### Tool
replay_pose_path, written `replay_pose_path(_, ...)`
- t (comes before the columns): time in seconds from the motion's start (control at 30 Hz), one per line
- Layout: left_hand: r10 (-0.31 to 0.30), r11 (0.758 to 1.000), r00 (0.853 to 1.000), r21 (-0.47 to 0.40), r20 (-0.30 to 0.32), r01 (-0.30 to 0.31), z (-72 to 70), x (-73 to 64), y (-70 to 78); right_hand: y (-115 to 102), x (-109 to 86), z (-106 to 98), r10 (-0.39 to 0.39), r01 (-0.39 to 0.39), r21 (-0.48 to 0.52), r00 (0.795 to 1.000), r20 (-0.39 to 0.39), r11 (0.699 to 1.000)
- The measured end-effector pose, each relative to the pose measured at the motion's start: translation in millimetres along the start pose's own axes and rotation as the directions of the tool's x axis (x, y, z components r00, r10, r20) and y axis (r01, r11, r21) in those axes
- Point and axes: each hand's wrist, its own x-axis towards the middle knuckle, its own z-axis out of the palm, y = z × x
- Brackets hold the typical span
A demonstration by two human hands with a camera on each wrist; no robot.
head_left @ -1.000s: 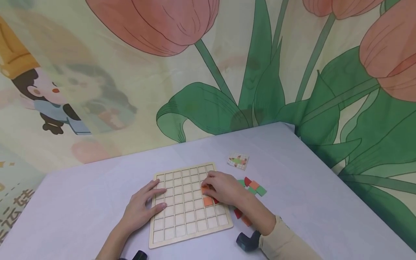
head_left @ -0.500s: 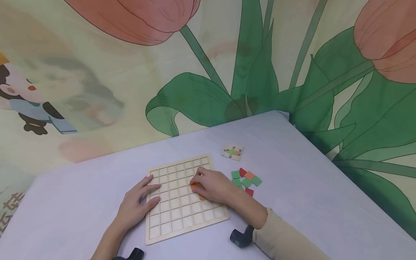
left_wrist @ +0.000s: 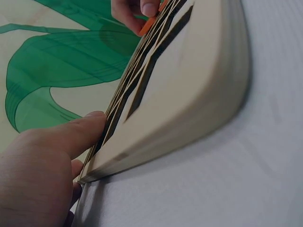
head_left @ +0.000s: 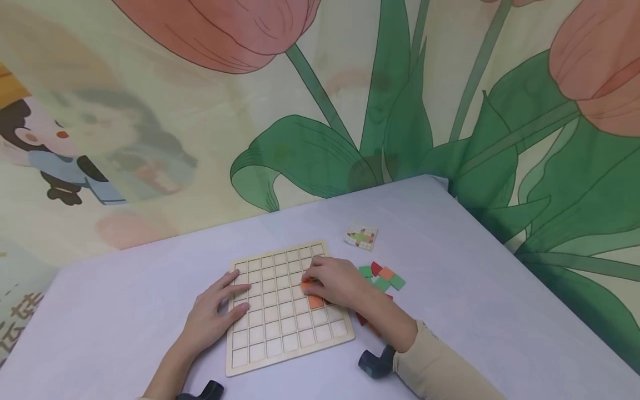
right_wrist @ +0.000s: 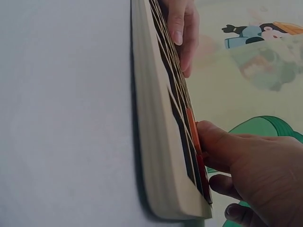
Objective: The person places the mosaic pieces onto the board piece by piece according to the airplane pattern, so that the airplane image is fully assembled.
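Note:
In the head view a wooden grid board (head_left: 280,360) lies on the table, divided into square cells. My left hand (head_left: 212,311) rests on its left edge with fingers spread and fairly straight. Over the right part of the board, my right hand (head_left: 335,282) pinches an orange square tile (head_left: 305,286) between thumb and fingers. Another orange tile (head_left: 316,301) lies in a cell just below it. A red piece (right_wrist: 202,177) sits on the board near the right hand in the right wrist view; from the head view the hand covers it.
Green, red and orange tiles (head_left: 382,284) lie loose right of the board, some partly behind the right forearm. A small pattern card (head_left: 361,237) lies behind them. Dark wrist devices (head_left: 377,364) show at both wrists. A tulip-printed backdrop (head_left: 300,161) rises behind the table.
My right hand has shifted left over the board with the orange tile, by roughly one cell. The left hand stays on the board's edge. The head view has moved slightly.

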Motion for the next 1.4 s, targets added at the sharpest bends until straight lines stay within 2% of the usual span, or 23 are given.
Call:
replay_pose_path(0.13,0.004,1.000,1.000,0.008,-0.003,-0.004,-0.4,0.2,1.7,0.5,-0.9,0.3,0.002,-0.002,-0.010,1.000,-0.015,1.000)
replay_pose_path(0.53,0.010,1.000,1.000,0.006,-0.010,-0.010,-1.2,-0.5,2.5,4.9,-1.4,-0.8,0.043,-0.043,-0.007,0.999,0.001,0.999)
replay_pose_path(1.2,0.013,1.000,1.000,0.004,-0.015,-0.013,-1.4,-0.3,1.6,4.0,-1.2,-8.0,-0.046,0.045,-0.035,0.999,-0.005,0.998)
replay_pose_path(1.3,0.014,1.000,1.000,0.003,-0.016,-0.014,-0.8,-0.4,0.4,5.1,-1.9,-12.0,-0.025,0.025,-0.016,0.999,0.027,1.000)
replay_pose_path(1.4,0.016,1.000,1.000,0.001,-0.018,-0.016,0.2,-0.5,-0.6,10.5,-3.3,-19.3,0.044,-0.045,0.015,0.996,0.076,0.999)
